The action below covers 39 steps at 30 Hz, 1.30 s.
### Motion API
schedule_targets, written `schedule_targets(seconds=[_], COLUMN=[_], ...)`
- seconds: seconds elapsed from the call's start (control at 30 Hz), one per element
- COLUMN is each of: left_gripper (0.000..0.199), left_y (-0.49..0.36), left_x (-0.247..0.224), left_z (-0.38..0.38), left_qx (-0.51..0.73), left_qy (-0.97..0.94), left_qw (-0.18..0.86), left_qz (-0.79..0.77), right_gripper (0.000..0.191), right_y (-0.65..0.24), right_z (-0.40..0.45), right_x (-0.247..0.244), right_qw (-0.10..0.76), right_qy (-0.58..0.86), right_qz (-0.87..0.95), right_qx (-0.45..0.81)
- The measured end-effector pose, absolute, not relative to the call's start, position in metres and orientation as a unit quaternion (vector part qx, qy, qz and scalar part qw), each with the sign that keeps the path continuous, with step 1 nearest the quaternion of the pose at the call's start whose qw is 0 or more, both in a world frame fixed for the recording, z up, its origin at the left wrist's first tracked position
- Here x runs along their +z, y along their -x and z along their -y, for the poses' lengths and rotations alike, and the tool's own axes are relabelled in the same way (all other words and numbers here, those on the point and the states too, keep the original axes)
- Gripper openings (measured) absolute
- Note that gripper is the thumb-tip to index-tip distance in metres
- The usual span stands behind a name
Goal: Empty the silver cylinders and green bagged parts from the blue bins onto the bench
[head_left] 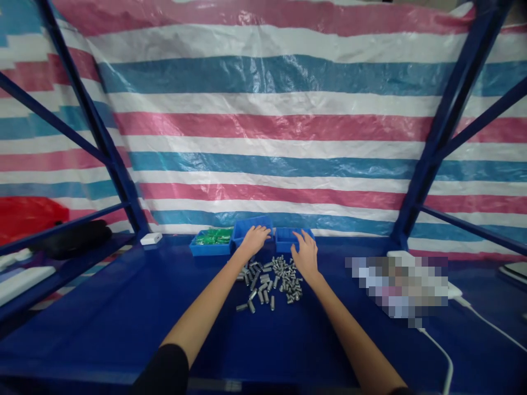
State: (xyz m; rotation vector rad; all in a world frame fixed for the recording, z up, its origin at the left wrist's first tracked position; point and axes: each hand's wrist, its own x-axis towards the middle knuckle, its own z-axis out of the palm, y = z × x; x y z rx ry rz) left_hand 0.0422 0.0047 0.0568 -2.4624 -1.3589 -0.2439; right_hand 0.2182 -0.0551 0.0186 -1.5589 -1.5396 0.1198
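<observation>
My left hand is at the front of the middle blue bin, which is tilted; its fingers reach over the bin's edge and what they hold, if anything, is hidden. My right hand has its fingers apart at the front of the right blue bin, with nothing visible in it. Below and between the hands lies a pile of small metal parts: larger cylinders on the left, smaller bolt-like pieces on the right.
A third blue bin on the left holds green pieces. A small white box lies at the back left. White devices with cables and a blurred item are at the right. Blue frame posts flank the table.
</observation>
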Motion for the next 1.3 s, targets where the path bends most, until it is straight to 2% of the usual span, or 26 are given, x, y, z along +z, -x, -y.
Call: schedule_targets(seconds=[0.1, 0.2, 0.5, 0.73, 0.83, 1.07, 1.3], left_gripper=[0.023, 0.028, 0.024, 0.034, 0.036, 0.034, 0.042], left_y=[-0.042, -0.042, -0.037, 0.015, 0.047, 0.078, 0.102], left_x=[0.045, 0.031, 0.034, 0.039, 0.033, 0.035, 0.033], left_z=[-0.013, -0.011, 0.006, 0.027, 0.033, 0.041, 0.074], left_qx=[-0.063, -0.066, -0.106, -0.289, -0.235, -0.115, -0.119], left_qy=[0.868, 0.867, 0.858, 0.705, 0.687, 0.716, 0.668], left_qw=[0.136, 0.128, 0.129, 0.192, 0.194, 0.222, 0.259], left_qz=[0.474, 0.477, 0.485, 0.618, 0.659, 0.651, 0.688], right_gripper=[0.045, 0.047, 0.044, 0.048, 0.049, 0.048, 0.043], right_y=[-0.218, -0.217, -0.219, -0.216, -0.214, -0.21, -0.202], right_z=[0.051, 0.048, 0.051, 0.051, 0.053, 0.062, 0.07], right_x=[0.008, 0.002, 0.006, 0.004, 0.008, 0.019, 0.035], right_qw=[0.355, 0.323, 0.347, 0.386, 0.409, 0.44, 0.47], right_qy=[0.678, 0.672, 0.617, 0.633, 0.621, 0.592, 0.559], right_qz=[0.642, 0.665, 0.703, 0.668, 0.666, 0.672, 0.675], right_qx=[0.042, 0.046, 0.07, 0.06, 0.059, 0.07, 0.102])
